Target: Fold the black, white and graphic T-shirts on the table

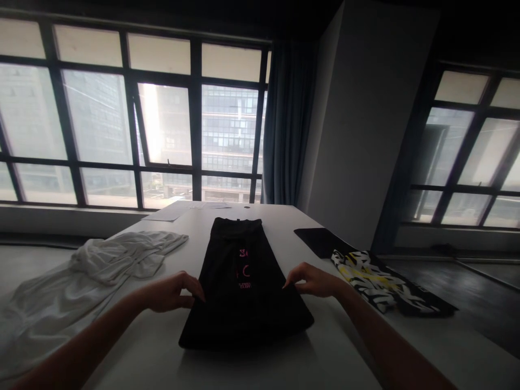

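A black folded garment [239,314] with pink print lies lengthwise on the white table, its near end wider than the far end and slightly raised. At its left edge, my left hand [174,291] is closed, thumb and fingers pinching the cloth. My right hand [311,280] pinches the opposite edge at about the same height, the other fingers curled.
A crumpled white cloth [117,254] covers the left of the white table [284,216]. To the right lie a black item [319,241] and a black, white and yellow patterned garment [382,281]. Papers [166,212] rest near the far left edge, below the windows.
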The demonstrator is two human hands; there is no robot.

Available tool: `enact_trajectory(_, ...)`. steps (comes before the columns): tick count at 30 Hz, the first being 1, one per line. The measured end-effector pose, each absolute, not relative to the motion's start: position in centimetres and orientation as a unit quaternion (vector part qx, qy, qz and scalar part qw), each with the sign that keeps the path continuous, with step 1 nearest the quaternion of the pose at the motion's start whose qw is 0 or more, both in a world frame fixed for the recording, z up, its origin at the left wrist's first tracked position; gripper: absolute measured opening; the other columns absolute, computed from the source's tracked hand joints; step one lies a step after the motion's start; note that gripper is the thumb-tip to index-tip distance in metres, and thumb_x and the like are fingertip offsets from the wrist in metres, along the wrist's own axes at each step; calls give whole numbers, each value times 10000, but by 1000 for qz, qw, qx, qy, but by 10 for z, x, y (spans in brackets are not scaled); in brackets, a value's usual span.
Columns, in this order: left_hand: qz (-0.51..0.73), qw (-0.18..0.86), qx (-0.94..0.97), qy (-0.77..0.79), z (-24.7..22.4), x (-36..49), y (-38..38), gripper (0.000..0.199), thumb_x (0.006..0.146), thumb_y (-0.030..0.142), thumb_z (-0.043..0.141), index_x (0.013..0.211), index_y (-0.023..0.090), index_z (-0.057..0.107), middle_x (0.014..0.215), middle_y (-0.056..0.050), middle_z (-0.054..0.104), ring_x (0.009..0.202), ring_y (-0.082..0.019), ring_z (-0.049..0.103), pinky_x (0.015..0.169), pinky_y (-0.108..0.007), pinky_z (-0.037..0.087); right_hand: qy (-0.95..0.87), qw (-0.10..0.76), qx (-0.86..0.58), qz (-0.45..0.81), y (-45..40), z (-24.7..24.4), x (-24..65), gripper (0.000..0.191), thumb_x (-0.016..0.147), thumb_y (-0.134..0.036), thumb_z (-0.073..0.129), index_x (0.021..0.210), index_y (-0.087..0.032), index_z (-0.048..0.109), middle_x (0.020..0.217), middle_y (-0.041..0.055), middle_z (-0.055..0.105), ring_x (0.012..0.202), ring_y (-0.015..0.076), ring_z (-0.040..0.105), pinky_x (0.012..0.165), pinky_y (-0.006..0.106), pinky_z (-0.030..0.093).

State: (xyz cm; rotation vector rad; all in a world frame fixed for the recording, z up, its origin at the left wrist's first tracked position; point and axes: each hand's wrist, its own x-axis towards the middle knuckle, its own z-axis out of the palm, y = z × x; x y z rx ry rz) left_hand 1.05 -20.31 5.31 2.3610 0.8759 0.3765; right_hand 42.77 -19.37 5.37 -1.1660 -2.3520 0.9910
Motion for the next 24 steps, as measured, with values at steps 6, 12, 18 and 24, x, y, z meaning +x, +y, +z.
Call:
enact_trajectory(6, 243, 439, 798, 333, 49, 13, -192, 459, 672, 618, 740, 797, 178, 773, 751, -65, 718, 721, -227, 642, 687, -344, 524, -754, 267, -404, 443, -189, 52, 422, 523, 658, -612, 761, 833, -122, 705, 771, 44, 680, 718, 162, 622, 710, 284, 508)
enact_trajectory(12, 460, 477, 575, 480, 17, 30, -156, 738, 683, 713, 663, 1166, 157, 620, 799, -17, 642, 641, -139, 587, 621, -290, 488, -582, 411, -558, 425, -163, 30, 399, 482, 895, -558, 541, 1151, -150, 567, 970, 87, 658, 677, 136, 625, 615, 271, 535)
enact_trajectory(18, 373, 361, 663, 539, -13, 21, -140, 866, 654, 615, 707, 1361, 163, 495, 783, -7, 645, 569, -134, 542, 530, -278, 443, -627, 316, -595, 391, -163, 16, 396, 518, 899, -410, 593, 1316, -123, 483, 913, 60, 631, 641, 111, 566, 476, 198, 446)
enact_trajectory(24, 336, 279, 744, 505, -15, 19, -143, 640, 694, 550, 654, 1197, 155, 653, 741, -10, 660, 629, -167, 569, 613, -306, 456, -695, 272, -572, 340, -165, 17, 397, 297, 782, -291, 711, 1034, -136, 703, 732, -11, 595, 593, 80, 523, 523, 189, 415)
